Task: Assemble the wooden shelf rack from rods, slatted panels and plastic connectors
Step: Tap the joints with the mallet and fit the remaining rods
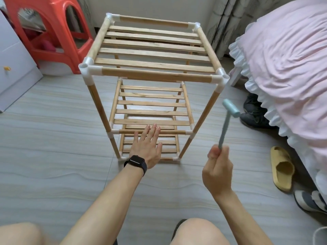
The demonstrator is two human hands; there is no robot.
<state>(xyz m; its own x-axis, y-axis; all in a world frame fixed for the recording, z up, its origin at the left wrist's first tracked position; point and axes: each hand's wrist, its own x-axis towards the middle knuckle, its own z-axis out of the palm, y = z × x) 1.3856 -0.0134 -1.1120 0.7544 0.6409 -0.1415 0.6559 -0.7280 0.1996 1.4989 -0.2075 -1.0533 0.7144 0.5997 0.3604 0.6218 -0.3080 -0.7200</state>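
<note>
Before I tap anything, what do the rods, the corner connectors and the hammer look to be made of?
Rods: pale wood, matte, seemingly unvarnished; grain streaks show. Corner connectors: white plastic, slightly glossy, moulded sockets. Hammer: pale blue, smooth and matte, probably plastic or rubber; the look leaves that open.

Left hand (147, 147) and right hand (216, 167): both bare. Left forearm (106, 195) and right forearm (238, 214) are uncovered as far down as the frame runs.

Left wrist carries a smartwatch (136, 162): black rounded-rectangle case, screen dark and glossy. Its band (144, 168) is dark and matte and wraps snug round the wrist.

Left knee (21, 234) and right knee (200, 230) are bare at the bottom edge. A strip of dark cloth (179, 225) shows along the inner side of the right knee; the garment type cannot be told.
</note>
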